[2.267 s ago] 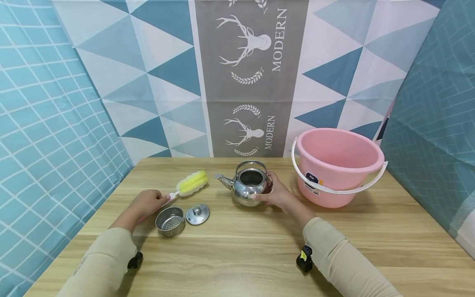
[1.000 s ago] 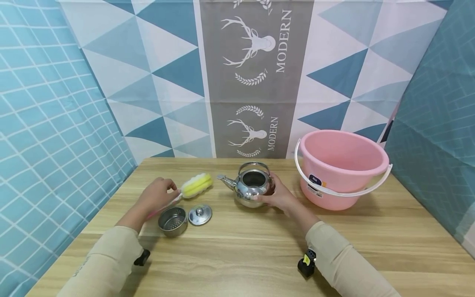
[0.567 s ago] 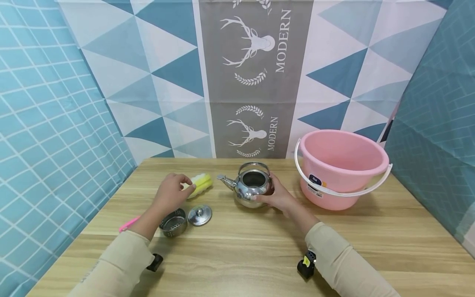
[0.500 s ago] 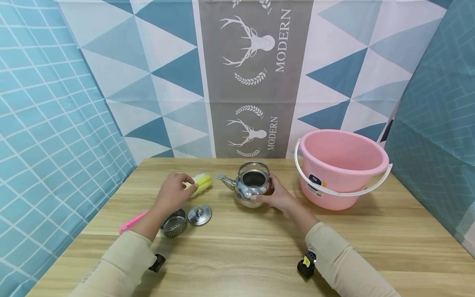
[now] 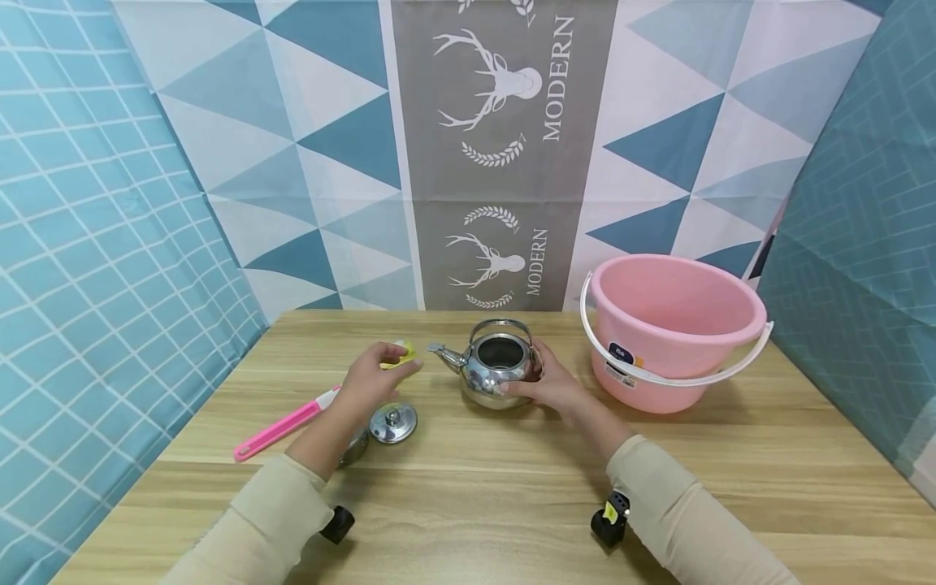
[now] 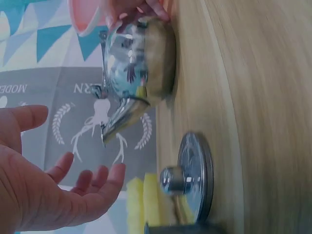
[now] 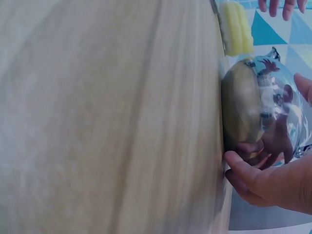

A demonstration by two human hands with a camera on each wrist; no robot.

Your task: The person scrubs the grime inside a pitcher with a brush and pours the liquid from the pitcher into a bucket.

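A small shiny steel kettle [image 5: 488, 380], lidless, with its loop handle raised and spout to the left, stands upright on the wooden table. My right hand [image 5: 544, 383] holds its right side, thumb in front and fingers curving round the body [image 7: 243, 102]. Spread and holding nothing, my left hand [image 5: 374, 375] hovers left of the spout, its thumb apart from the fingers in the left wrist view. Beneath that hand lies a sponge bottle brush with a pink handle [image 5: 285, 426]; its yellow head [image 7: 237, 29] is mostly covered in the head view.
The knobbed kettle lid [image 5: 393, 423] lies below my left hand. A perforated steel strainer [image 5: 356, 448] is half hidden behind my left forearm. At the right stands a pink bucket [image 5: 658, 366] with a white handle hanging in front. Patterned cloth walls enclose the table.
My left hand has left the brush handle, passed right over its sponge head and come nearer the kettle spout. The brush stays on the table. My right hand keeps its hold on the kettle.
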